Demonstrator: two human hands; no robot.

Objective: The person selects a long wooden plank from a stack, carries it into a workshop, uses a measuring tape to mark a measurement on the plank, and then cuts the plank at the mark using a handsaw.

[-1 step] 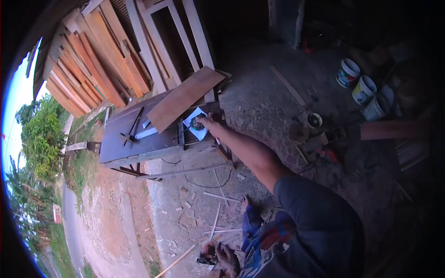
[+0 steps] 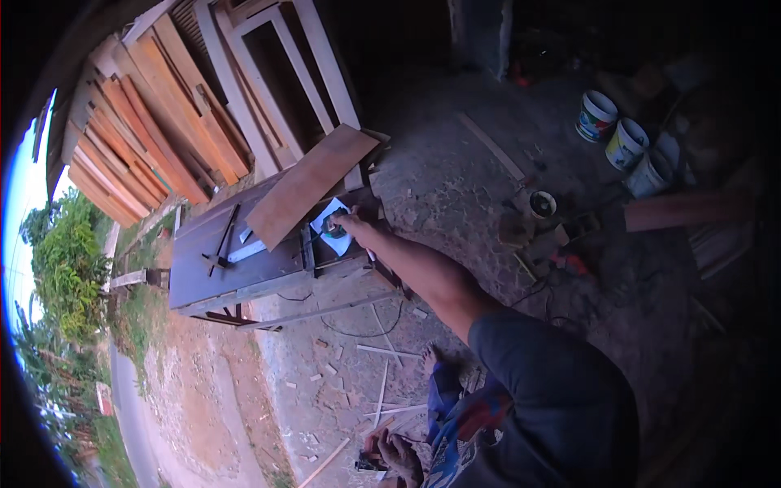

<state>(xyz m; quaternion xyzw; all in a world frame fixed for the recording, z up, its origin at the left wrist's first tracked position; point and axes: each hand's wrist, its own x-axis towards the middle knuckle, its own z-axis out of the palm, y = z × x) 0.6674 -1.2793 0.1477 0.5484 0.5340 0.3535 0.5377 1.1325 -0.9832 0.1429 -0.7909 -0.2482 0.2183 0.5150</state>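
My right arm reaches out to a dark wooden table (image 2: 195,264). There my right hand (image 2: 347,222) is closed on a small dark greenish object (image 2: 332,225), too small to name, over a white sheet of paper (image 2: 342,245). Low in the view, beside my patterned trousers, my left hand (image 2: 400,458) is curled against a red-and-black tool (image 2: 371,460); its kind is unclear. A broad brown board (image 2: 313,183) lies slantwise on the table next to the paper.
A dark T-shaped tool (image 2: 218,259) and a pale strip (image 2: 246,251) lie on the table. Planks (image 2: 154,122) and door frames (image 2: 285,49) lean behind. Thin sticks (image 2: 381,390) and offcuts litter the floor below. Buckets (image 2: 598,114) stand at the right.
The whole view has shifted slightly, so the table sits a little farther left and lower. Both hands stay on the same things.
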